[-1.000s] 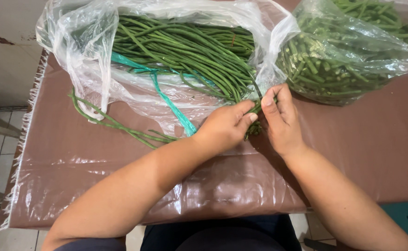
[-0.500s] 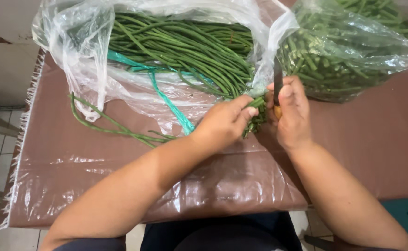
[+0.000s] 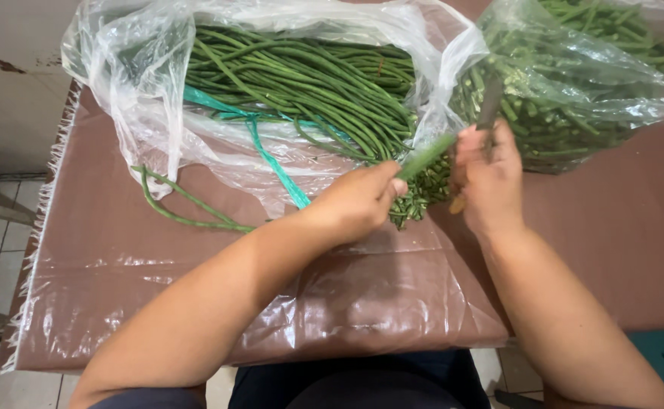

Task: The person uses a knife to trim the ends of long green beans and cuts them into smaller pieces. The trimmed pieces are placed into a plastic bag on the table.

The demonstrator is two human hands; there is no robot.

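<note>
While my left hand (image 3: 358, 203) pinches the long bean (image 3: 425, 157) over the table (image 3: 612, 235) and my right hand (image 3: 487, 178) grips the knife (image 3: 489, 106), I judge the bean light, bendy, best held near its end.

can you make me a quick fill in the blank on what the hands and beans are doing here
1. The left hand pinches a long green ____ by one end.
2. The right hand holds a ____ with its blade pointing up.
3. The long beans lie in an open clear ____ bag.
4. The table is covered with a ____ sheet.

Missing words: bean; knife; plastic; brown
</note>
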